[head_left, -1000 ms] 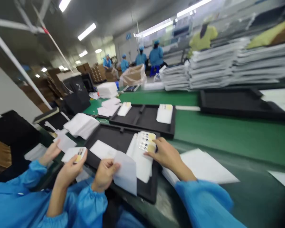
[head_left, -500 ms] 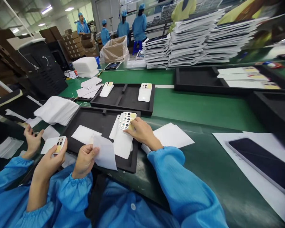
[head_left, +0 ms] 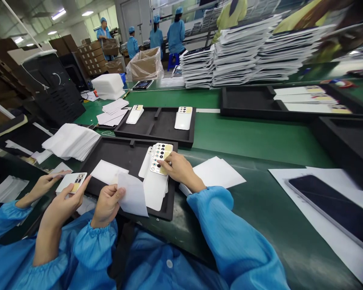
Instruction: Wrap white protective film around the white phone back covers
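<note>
My left hand (head_left: 107, 206) pinches a thin white sheet of paper (head_left: 133, 194) over the front edge of a black tray (head_left: 119, 147). My right hand (head_left: 183, 171) is at the tray's right side, thumb and fingers closed on the camera end of a fanned stack of white phone back covers (head_left: 153, 189). Those covers have rows of camera rings and a yellow panel at the top. A white rectangular sheet (head_left: 107, 171) lies in the tray to the left of the stack.
At my left, a co-worker's hands (head_left: 60, 205) hold another phone back cover (head_left: 65, 183). A second black tray (head_left: 169, 137) behind carries two groups of covers. White sheets (head_left: 219, 173) and a dark phone (head_left: 332, 209) lie to the right. Tall paper-wrapped stacks (head_left: 238, 56) stand behind.
The covers under my right hand are fanned further, the top one shifted slightly toward me. My left hand keeps the sheet in place. The co-worker's far hand has moved toward their cover.
</note>
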